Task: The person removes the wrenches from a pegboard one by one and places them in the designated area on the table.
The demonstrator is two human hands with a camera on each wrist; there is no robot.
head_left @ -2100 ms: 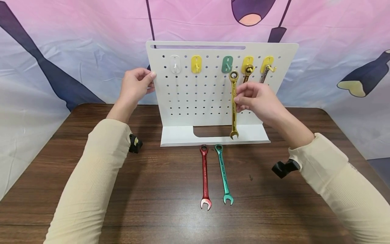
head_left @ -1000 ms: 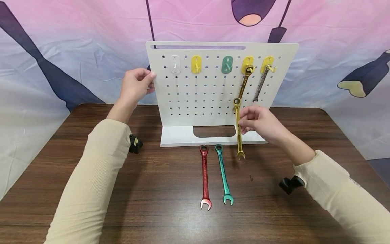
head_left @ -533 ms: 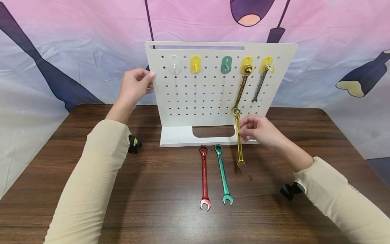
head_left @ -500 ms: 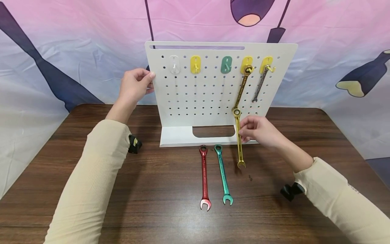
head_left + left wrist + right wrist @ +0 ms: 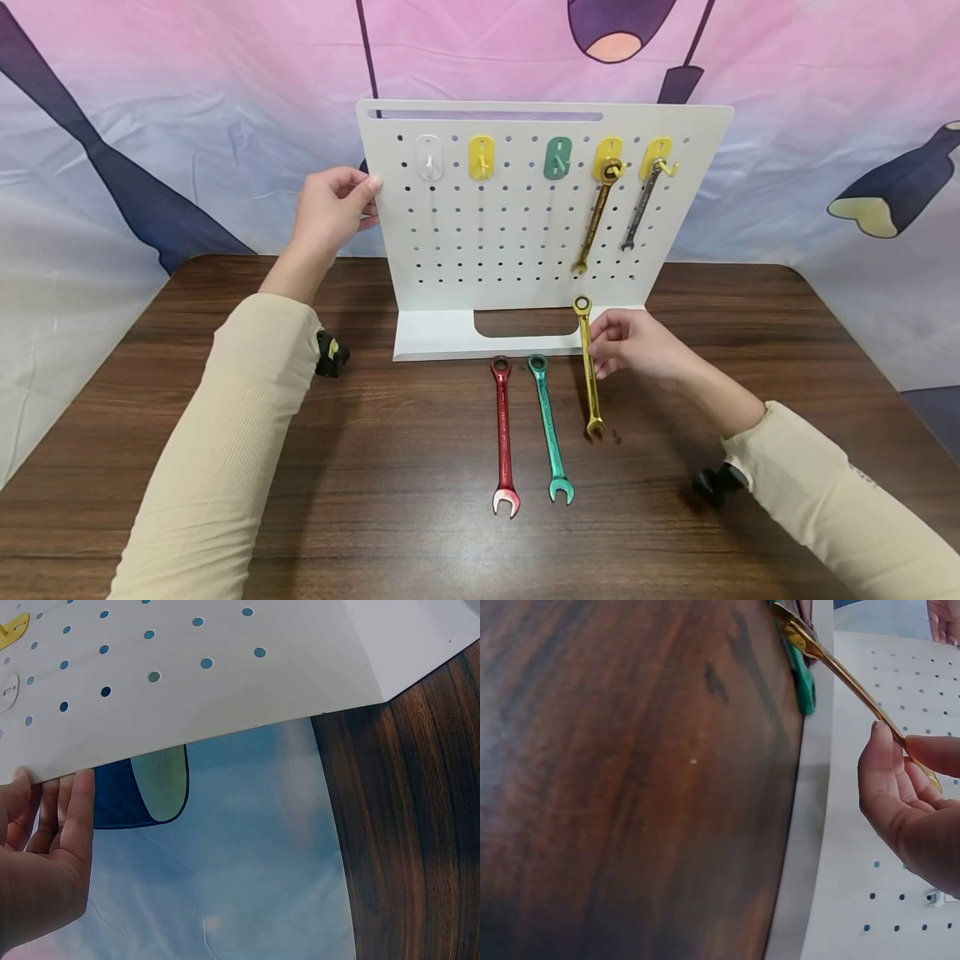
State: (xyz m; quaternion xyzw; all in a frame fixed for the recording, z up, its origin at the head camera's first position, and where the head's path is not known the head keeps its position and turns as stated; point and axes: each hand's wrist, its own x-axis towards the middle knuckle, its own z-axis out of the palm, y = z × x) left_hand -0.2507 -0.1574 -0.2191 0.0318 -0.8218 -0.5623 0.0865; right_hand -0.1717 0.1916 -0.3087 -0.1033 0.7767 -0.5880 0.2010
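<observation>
Right, the gold wrench (image 5: pixel 592 392) is up in the right hand (image 5: pixel 633 348), thumb and fingers clamped on its shank, ring end uppermost, in front of the white board (image 5: pixel 517 294) and just right of the green wrench (image 5: pixel 551 429) on the bench (image 5: pixel 375 500). Looks like polished metal — stiff, probably weighty for something so slim, hardly fragile, and that shine may well make it slippery. Mid-shank, near the likely balance point, seems the place to pinch; either end would probably let it swing. Across the way, the left hand (image 5: pixel 330 208) has its fingers clamped on the board's edge. Now the awkward bits — fingertips behind the shank are hard to see, and the right wrist view crops the green wrench. Whether the gold one's lower end touches the bench, I can't tell.
</observation>
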